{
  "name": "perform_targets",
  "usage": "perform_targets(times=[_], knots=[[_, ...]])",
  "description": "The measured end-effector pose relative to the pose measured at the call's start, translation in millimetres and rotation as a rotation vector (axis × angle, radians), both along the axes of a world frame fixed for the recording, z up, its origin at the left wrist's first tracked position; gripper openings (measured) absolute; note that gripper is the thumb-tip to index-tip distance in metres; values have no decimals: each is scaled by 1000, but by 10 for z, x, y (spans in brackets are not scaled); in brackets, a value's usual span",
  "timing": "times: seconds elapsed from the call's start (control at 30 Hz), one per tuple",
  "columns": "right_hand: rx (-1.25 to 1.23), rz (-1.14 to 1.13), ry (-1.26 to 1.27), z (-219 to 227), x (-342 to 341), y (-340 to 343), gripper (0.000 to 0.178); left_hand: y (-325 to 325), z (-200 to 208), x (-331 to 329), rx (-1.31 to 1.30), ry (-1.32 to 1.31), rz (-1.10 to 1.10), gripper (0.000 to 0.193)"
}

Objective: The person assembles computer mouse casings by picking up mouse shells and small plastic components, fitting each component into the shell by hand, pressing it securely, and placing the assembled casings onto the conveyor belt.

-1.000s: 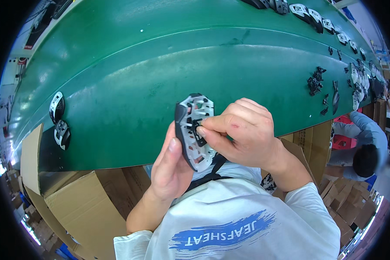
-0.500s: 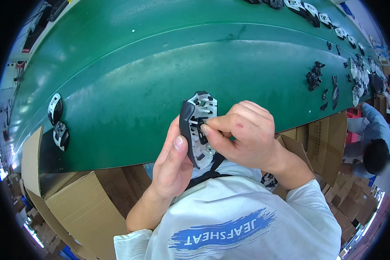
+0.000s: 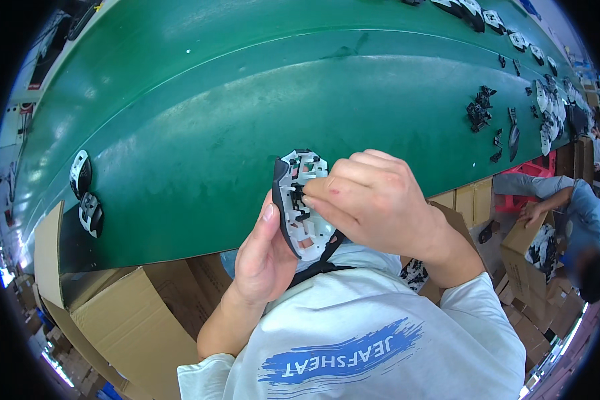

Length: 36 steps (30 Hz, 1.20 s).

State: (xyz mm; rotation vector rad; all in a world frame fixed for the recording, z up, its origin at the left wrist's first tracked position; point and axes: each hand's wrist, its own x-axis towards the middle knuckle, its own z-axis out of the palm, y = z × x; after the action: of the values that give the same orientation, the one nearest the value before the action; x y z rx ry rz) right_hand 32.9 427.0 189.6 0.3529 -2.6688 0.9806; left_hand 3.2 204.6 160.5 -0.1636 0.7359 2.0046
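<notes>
Looking at a broad green table, sweeping right across the upper frame! Down at lower centre, catching a white shirt with a blue brush-stroke print and pale capital lettering, upside down from here. Over at lower left, spotting a big cardboard box with flaps spread. Out at right, finding a co-worker in grey-blue, with one hand on a carton of black-and-white parts. Back to the centre: seeing the right hand with thumb and forefinger pinched together, and the left hand clamped round the side of a white-and-black shell, held up before the shirt. At upper right, noting a heap of black parts. Smallest of all, in those right fingertips and inside the shell: getting a black piece!
</notes>
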Motion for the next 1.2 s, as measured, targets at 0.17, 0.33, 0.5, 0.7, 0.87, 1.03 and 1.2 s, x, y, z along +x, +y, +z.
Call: perform_targets(times=[0.17, 0.33, 0.5, 0.7, 0.87, 1.03, 1.2], knots=[[43, -76, 9, 7, 105, -39, 9, 85, 92, -57, -81, 147, -73, 64], [-64, 22, 90, -138, 137, -111, 15, -205, -75, 98, -15, 84, 94, 56], [37, -92, 205, -240, 100, -253, 11, -78, 123, 8, -4, -47, 248, 67], [-223, -165, 332, -268, 139, -166, 20, 207, 232, -154, 35, 49, 149, 67], [-65, -76, 414, -327, 92, -22, 40, 244, 81, -185, -24, 185, 132, 58], [-7, -138, 368, -151, 181, 55, 54, 197, 25, -233, 175, 203, 185, 60], [-48, -168, 300, 56, 333, -24, 36, 347, 163, -245, 199, 315, 109, 67]])
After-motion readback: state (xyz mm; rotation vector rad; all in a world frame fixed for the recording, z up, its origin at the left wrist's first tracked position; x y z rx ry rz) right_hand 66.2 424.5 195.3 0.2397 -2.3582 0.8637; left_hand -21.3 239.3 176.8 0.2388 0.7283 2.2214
